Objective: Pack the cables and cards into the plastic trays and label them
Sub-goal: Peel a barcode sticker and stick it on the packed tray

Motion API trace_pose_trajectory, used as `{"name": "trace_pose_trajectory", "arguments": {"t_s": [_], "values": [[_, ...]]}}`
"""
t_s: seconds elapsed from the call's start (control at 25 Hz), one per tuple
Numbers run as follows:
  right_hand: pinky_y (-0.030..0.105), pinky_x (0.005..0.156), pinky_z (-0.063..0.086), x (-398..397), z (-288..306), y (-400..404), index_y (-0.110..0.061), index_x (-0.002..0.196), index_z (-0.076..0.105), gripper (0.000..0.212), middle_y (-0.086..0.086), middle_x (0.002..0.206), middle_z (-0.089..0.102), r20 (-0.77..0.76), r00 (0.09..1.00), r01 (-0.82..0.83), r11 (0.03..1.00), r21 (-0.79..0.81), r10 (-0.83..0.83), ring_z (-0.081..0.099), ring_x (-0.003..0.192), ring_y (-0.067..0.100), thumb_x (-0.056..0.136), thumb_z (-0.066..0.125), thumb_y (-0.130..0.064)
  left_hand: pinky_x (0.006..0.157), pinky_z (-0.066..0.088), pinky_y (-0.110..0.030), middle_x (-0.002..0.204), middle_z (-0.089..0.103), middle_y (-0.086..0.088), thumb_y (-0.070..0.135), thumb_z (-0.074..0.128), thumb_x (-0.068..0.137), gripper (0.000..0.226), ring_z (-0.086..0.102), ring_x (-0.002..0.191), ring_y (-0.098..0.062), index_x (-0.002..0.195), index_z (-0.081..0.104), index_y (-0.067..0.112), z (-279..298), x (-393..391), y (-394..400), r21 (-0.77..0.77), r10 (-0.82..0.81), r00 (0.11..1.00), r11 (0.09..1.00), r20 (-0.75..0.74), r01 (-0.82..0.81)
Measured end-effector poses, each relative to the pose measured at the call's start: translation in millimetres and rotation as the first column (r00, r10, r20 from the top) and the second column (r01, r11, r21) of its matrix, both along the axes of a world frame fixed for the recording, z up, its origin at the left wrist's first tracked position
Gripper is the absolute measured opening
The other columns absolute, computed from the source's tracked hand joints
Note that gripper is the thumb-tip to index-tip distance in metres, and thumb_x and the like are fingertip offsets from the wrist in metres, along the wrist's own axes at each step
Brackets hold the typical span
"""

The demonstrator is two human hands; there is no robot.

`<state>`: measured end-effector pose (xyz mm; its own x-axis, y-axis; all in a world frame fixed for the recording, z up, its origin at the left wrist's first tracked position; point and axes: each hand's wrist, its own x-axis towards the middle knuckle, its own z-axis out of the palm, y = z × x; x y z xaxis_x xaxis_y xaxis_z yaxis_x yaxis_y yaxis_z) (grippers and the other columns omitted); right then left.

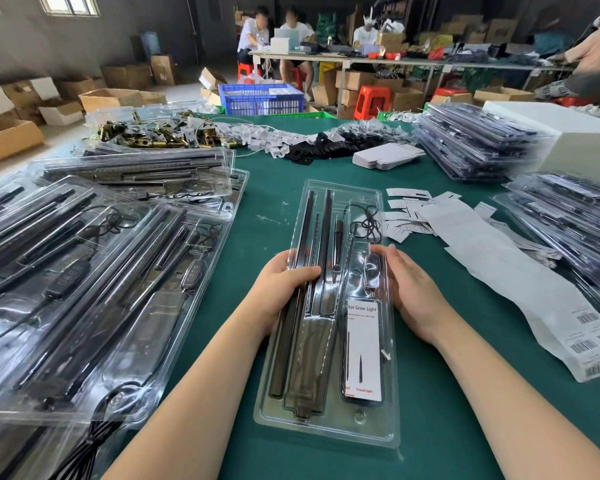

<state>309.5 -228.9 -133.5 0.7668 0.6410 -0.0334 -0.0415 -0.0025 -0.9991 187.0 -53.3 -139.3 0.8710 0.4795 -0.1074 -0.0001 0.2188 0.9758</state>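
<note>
A clear plastic tray (329,424) lies lengthwise on the green table in front of me. It holds black light bars (314,237), a coiled black cable (369,220) at its far right and a white "Grow Light" card (364,344). My left hand (284,285) grips the tray's left edge, thumb lying over the top. Along the tray's right edge rests my right hand (409,285), fingers fairly straight, beside the cable's controller (373,270).
Filled open trays (84,271) crowd the left side. Stacks of closed trays (471,140) sit at the right and far right. A barcode label sheet (541,306) and loose cards (409,209) lie right of my tray. People work at a far table.
</note>
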Motion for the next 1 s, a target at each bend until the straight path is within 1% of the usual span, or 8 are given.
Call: {"name": "trace_pose_trajectory", "arguments": {"t_s": [0.12, 0.24, 0.36, 0.52, 0.6, 0.68, 0.84, 1.0], "values": [[0.030, 0.076, 0.052, 1.2, 1.9, -1.3, -0.019, 0.104, 0.067, 0.042, -0.003, 0.093, 0.074, -0.005, 1.000, -0.001, 1.000, -0.024, 0.000, 0.067, 0.083, 0.014, 0.087, 0.048, -0.052, 0.069, 0.056, -0.031, 0.096, 0.075, -0.007, 0.011, 0.068, 0.083, 0.028, 0.072, 0.085, -0.023, 0.111, 0.064, 0.013, 0.0, -1.2, -0.2, 0.019, -0.016, 1.000, 1.000, -0.007, 0.016], [0.028, 0.088, 0.047, 0.2, -1.6, -0.9, -0.019, 0.100, 0.068, 0.032, -0.011, 0.092, 0.072, 0.085, 0.996, 0.041, 0.998, -0.053, -0.036, 0.064, 0.091, 0.007, 0.094, 0.050, -0.044, 0.074, 0.056, -0.032, 0.096, 0.075, -0.006, 0.012, 0.068, 0.083, 0.028, 0.072, 0.087, -0.023, 0.111, 0.064, 0.014, -1.5, -0.4, 0.1, 0.051, -0.019, 1.000, 0.999, -0.006, 0.019], [0.035, 0.103, 0.044, -6.1, -3.6, 1.0, -0.023, 0.115, 0.064, 0.028, -0.010, 0.108, 0.069, 0.143, 0.988, 0.067, 0.997, -0.041, -0.060, 0.062, 0.106, 0.005, 0.096, 0.051, -0.039, 0.074, 0.056, -0.032, 0.095, 0.075, -0.005, 0.012, 0.068, 0.084, 0.028, 0.072, 0.087, -0.022, 0.111, 0.064, 0.015, -1.0, 0.7, 0.1, 0.036, -0.001, 1.000, 0.999, 0.000, 0.001], [0.020, 0.094, 0.042, -4.2, -3.2, -1.3, -0.035, 0.152, 0.019, 0.068, -0.014, 0.106, 0.059, 0.148, 0.986, 0.093, 0.991, -0.094, -0.079, 0.055, 0.105, -0.006, 0.094, 0.053, -0.044, 0.073, 0.056, -0.030, 0.096, 0.075, -0.004, 0.014, 0.068, 0.084, 0.029, 0.072, 0.088, -0.021, 0.112, 0.063, 0.016, -3.4, 0.9, 0.2, 0.043, -0.002, 1.000, 0.999, 0.010, 0.002], [0.021, 0.082, 0.049, -2.1, 0.1, -1.1, -0.023, 0.146, 0.037, 0.063, -0.002, 0.104, 0.065, -0.006, 0.998, 0.070, 0.997, -0.038, -0.070, 0.063, 0.095, 0.007, 0.091, 0.059, -0.041, 0.076, 0.056, -0.033, 0.097, 0.074, -0.004, 0.015, 0.070, 0.082, 0.032, 0.071, 0.089, -0.022, 0.113, 0.063, 0.016, -4.3, 1.1, -0.1, 0.052, 0.006, 1.000, 0.999, 0.016, -0.007], [0.028, 0.071, 0.054, -1.4, 3.7, 0.9, -0.008, 0.112, 0.065, 0.037, 0.006, 0.093, 0.071, -0.079, 0.996, 0.024, 0.999, -0.038, -0.027, 0.065, 0.079, 0.016, 0.089, 0.064, -0.037, 0.076, 0.056, -0.033, 0.097, 0.074, -0.004, 0.016, 0.070, 0.081, 0.032, 0.071, 0.088, -0.021, 0.112, 0.064, 0.016, -5.8, 2.4, -0.4, 0.063, -0.003, 1.000, 0.998, 0.021, 0.002], [0.034, 0.073, 0.053, -1.7, 5.6, 5.2, -0.007, 0.093, 0.069, 0.029, 0.010, 0.086, 0.071, -0.106, 0.992, 0.056, 0.994, -0.097, -0.067, 0.066, 0.070, 0.019, 0.093, 0.061, -0.035, 0.064, 0.054, -0.026, 0.090, 0.075, -0.004, 0.012, 0.069, 0.083, 0.028, 0.072, 0.079, -0.019, 0.109, 0.063, 0.014, -5.8, 3.0, -0.1, 0.027, -0.024, 0.999, 0.999, 0.026, 0.024], [0.036, 0.075, 0.056, -5.0, 10.5, 4.6, -0.010, 0.095, 0.074, 0.049, 0.013, 0.092, 0.075, -0.133, 0.986, 0.097, 0.993, -0.061, -0.105, 0.072, 0.080, 0.027, 0.091, 0.054, -0.054, 0.067, 0.056, -0.030, 0.095, 0.074, -0.010, 0.019, 0.072, 0.075, 0.033, 0.071, 0.082, -0.023, 0.106, 0.065, 0.011, -4.0, 1.7, -1.2, 0.008, -0.048, 0.996, 0.999, 0.080, 0.048]]}}
